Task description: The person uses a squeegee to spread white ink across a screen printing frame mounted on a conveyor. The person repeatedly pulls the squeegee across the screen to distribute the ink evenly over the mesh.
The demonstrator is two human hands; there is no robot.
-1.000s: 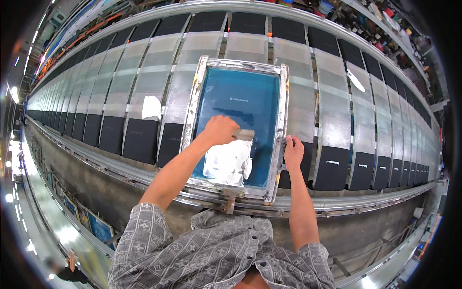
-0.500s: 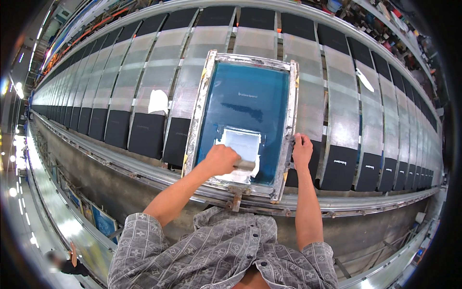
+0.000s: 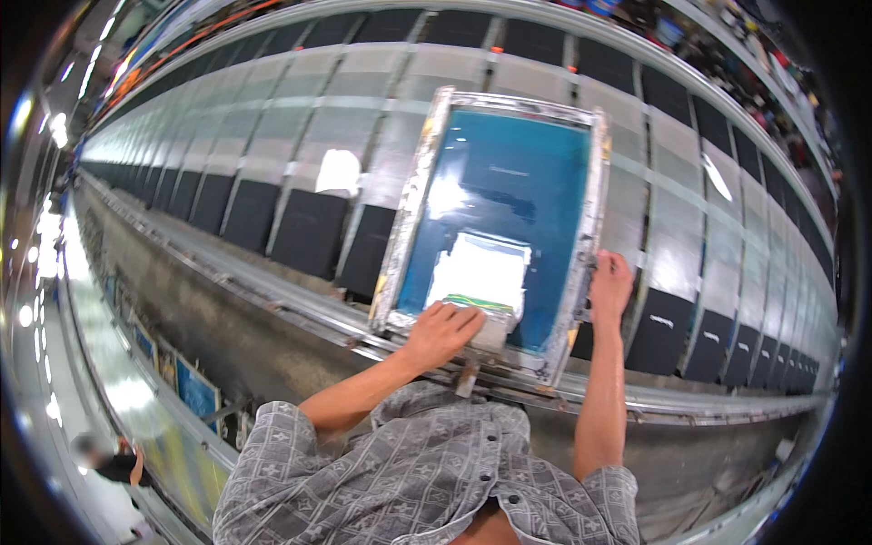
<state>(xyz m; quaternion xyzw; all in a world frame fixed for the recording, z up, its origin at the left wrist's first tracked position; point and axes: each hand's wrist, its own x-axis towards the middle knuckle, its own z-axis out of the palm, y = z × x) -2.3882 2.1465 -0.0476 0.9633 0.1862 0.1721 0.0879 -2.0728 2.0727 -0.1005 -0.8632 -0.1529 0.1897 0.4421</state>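
Note:
A screen-printing frame [image 3: 396, 243] with blue mesh and worn pale edges lies across the dark panels of a long printing table. White ink [image 3: 481, 263] covers a patch in the near half of the mesh. My left hand [image 3: 445, 334] is closed on a squeegee [image 3: 493, 329] at the near end of that patch. A green-yellow strip shows along the squeegee's far side; my fingers hide its left part. My right hand [image 3: 610, 286] is closed on the right rail of the frame, its fingertips partly hidden.
Rows of black panels [image 3: 309, 232] run left and right along the table. Metal rails [image 3: 627, 407] border its near side. White pieces [image 3: 339, 172] lie on the table surface. Another person [image 3: 118, 463] is at the lower left, beyond a long bench.
My left hand and the squeegee have come nearer to the frame's near end, and the green-yellow strip now shows. My right hand stays on the rail. The whole view has shifted.

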